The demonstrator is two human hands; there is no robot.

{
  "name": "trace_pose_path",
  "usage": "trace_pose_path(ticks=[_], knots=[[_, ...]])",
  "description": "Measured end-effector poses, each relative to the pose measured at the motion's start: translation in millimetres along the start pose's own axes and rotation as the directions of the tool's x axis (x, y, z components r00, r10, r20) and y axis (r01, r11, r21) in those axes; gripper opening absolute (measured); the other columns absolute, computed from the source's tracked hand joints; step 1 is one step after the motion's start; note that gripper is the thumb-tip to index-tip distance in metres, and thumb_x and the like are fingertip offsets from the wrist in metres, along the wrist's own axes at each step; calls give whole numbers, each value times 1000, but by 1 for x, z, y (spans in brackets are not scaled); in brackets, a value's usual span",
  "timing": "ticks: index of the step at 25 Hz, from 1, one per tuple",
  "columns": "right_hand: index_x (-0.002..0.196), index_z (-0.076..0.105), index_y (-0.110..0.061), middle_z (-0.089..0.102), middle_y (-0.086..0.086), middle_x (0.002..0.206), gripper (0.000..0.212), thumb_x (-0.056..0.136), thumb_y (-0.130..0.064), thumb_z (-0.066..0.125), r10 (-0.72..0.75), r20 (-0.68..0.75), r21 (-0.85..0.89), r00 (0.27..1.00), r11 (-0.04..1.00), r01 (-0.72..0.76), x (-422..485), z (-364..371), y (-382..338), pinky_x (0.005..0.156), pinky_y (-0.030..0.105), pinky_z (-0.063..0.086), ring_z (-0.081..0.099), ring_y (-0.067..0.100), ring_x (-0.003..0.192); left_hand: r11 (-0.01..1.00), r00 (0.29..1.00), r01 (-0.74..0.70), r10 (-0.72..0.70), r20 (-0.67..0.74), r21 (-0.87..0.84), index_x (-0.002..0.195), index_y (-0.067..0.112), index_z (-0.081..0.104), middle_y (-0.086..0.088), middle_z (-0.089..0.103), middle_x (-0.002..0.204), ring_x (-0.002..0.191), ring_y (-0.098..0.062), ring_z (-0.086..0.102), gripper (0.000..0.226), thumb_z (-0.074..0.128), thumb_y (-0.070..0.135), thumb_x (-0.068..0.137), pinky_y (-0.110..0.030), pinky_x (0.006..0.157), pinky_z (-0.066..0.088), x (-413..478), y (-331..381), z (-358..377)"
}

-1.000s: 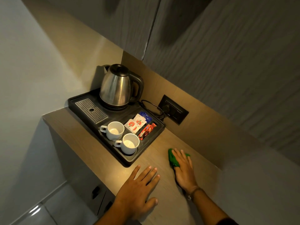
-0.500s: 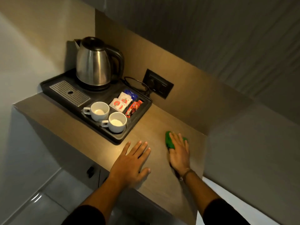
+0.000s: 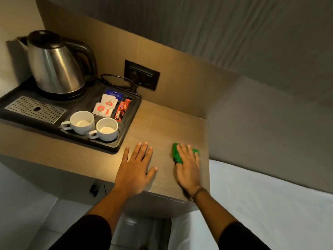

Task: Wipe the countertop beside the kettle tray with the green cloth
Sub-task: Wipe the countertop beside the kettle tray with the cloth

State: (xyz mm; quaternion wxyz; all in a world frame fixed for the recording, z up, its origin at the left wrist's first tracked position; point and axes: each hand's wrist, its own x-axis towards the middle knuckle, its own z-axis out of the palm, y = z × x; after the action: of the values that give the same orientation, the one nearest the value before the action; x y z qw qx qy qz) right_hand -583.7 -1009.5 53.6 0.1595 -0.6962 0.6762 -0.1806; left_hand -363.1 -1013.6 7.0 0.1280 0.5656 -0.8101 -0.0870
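The green cloth (image 3: 176,153) lies bunched on the wooden countertop (image 3: 162,123), near its right end. My right hand (image 3: 188,166) presses flat on top of the cloth, fingers stretched out, covering most of it. My left hand (image 3: 135,168) rests palm down on the bare countertop, fingers spread, just right of the black kettle tray (image 3: 126,130). The tray holds a steel kettle (image 3: 54,64), two white cups (image 3: 93,126) and several sachets (image 3: 108,105).
A dark wall socket (image 3: 142,74) with the kettle's cord sits on the back panel behind the tray. A white bed surface (image 3: 261,201) lies right of the countertop's end. A grey wall rises behind. Floor tiles show below the front edge.
The camera has swung left and down, so the tray appears further left. My right hand with the cloth has slid nearer the front right corner. My left hand stays flat.
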Motion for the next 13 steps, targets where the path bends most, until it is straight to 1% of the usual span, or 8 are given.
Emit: trace_pose_path(ticks=[3,5,6,8,10,11,12,13], knots=[[159,20,-33,18,-10,169,79,87,-9,43,-197,84,-45,977,978,202,-73,15,11,126,52,3,5,16,156,1000,1000,-2,2,25,11,163,17,15,-10,12,173,158,-28,2,78,22,64,102,-64,124,10,1,0,1],[158,21,-35,20,-13,168,79,84,-12,40,-230,49,-66,972,970,233,-97,7,33,125,54,8,9,15,156,1000,999,-5,4,41,31,163,16,13,-11,10,173,158,-29,1,78,21,65,102,-64,124,9,2,-1,3],[158,24,-34,22,-11,168,79,84,-12,41,-189,11,-68,982,980,189,-91,3,38,126,54,9,12,15,156,999,999,-3,1,40,42,163,16,13,-11,10,173,158,-29,1,79,22,65,102,-65,124,9,1,-2,4],[156,31,-30,25,-8,165,73,88,-8,46,10,-104,-74,995,997,-18,-58,2,29,127,52,10,14,18,156,999,999,-9,7,47,46,163,15,15,-12,13,172,158,-30,3,78,23,64,102,-65,124,10,2,-2,3],[155,32,-25,27,-6,164,70,92,-5,53,202,-184,-29,962,977,-211,-25,4,8,127,52,9,13,21,156,999,999,-16,14,51,45,163,15,17,-13,14,172,158,-31,3,78,24,64,102,-64,124,9,2,-2,1],[155,32,-25,28,-5,164,70,91,-5,54,229,-182,-6,956,972,-234,-18,8,-2,127,52,7,12,21,156,999,999,-15,12,52,46,163,16,17,-12,14,172,158,-30,4,78,24,64,102,-64,124,9,1,-2,1],[156,31,-26,26,-6,165,71,90,-6,52,198,-161,16,967,980,-198,-18,14,-9,127,52,4,10,20,156,999,998,-11,8,56,43,163,16,17,-12,14,172,158,-30,3,78,23,64,102,-64,124,9,1,-2,1],[156,29,-29,23,-8,165,73,89,-9,48,126,-118,17,985,992,-125,-26,22,-12,127,52,2,7,17,156,999,998,-5,3,69,35,163,17,17,-12,13,172,158,-30,3,78,23,65,102,-64,124,9,2,-2,1]])
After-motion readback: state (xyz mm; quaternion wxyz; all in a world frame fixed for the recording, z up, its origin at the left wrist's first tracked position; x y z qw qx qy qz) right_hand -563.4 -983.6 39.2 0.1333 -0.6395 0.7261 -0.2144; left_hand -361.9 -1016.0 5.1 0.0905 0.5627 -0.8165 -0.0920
